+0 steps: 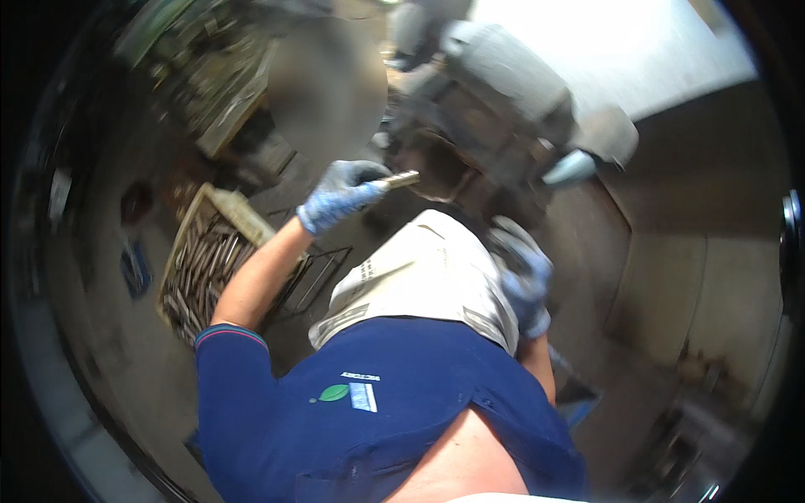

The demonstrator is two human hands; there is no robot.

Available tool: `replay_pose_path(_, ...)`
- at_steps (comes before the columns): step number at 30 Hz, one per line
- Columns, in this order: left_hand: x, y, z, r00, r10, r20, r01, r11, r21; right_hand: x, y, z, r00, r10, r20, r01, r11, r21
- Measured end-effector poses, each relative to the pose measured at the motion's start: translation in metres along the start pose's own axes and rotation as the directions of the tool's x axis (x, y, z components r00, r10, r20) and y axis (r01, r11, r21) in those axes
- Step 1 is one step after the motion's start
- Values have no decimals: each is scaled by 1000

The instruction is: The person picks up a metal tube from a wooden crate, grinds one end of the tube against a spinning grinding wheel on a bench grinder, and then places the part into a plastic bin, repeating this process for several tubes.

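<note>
The left hand (340, 194), in a blue glove, is raised near the middle of the view, a little toward 11 o'clock, with its fingers closed around 1 short metal rod (399, 179). The rod sticks out of the fist toward 3 o'clock, pointing at the dark machine (495, 109) that fills the area around 12 to 1 o'clock. The rod's free end lies just short of the machine's dark opening; whether it touches anything there is unclear because of blur.

The right hand (524, 272), also in a blue glove, hangs lower, toward 3 o'clock of centre, just beside the edge of a pale apron (419, 277). Its fingers curl inward, but motion blur hides whether it grips anything, so I cannot tell.

At 9 o'clock, below the left forearm, a wooden crate (205, 260) stands on the floor, packed with many similar metal rods lying side by side. A black wire frame (314, 277) stands just beside the crate, between it and the apron. The person's blue shirt (377, 411) fills the lower part around 6 o'clock.
</note>
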State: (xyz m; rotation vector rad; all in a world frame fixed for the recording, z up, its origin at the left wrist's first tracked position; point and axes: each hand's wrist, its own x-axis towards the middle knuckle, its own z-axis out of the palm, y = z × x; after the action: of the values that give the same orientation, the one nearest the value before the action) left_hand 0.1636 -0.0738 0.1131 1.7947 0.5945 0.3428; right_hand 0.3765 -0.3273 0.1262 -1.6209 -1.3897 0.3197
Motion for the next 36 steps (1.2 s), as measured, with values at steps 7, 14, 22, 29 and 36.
replay_pose_path(7,61,38,111,889,37,457,101,957,-273,-4,0,6,950,136,-280,-154,987,-44)
replay_pose_path(14,97,30,141,786,35,617,107,975,-193,-20,16,13,846,234,-479,-258,966,16)
replay_pose_path(22,131,21,150,690,27,723,299,899,-320,-23,25,20,691,469,-550,-262,872,413)
replay_pose_path(29,131,6,154,791,55,610,209,912,-353,-25,31,21,600,447,-664,-242,892,382)
replay_pose_path(36,138,-6,172,901,33,432,209,840,-501,-20,53,14,683,273,-678,-256,958,129)
